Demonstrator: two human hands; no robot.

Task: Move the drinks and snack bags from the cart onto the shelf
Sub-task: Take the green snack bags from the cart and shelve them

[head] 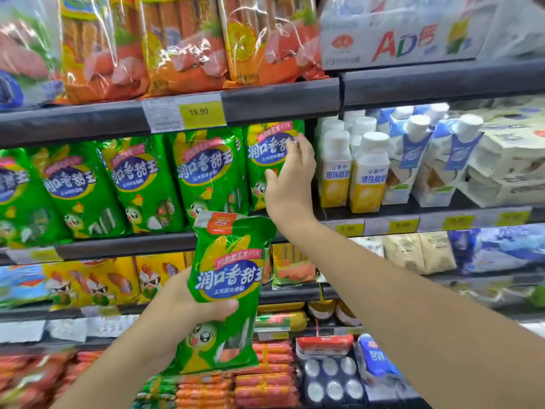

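Observation:
My left hand [188,305] grips a green snack bag [227,290] with a corn cartoon, held upright in front of the shelf. My right hand [290,178] reaches up to the middle shelf [124,246] and rests with spread fingers on the rightmost green bag [265,149] of a standing row of matching green bags [141,184]. Its fingers lie flat against that bag's front and right edge. I cannot tell whether they grip it. The cart is out of view.
White-capped yellow drink bottles [365,172] and blue-white cartons [410,160] stand right of the green row. Orange sausage packs [182,42] fill the top shelf, above a 19.90 price tag [198,112]. Lower shelves hold yellow bags [97,284] and red sausage sticks [265,379].

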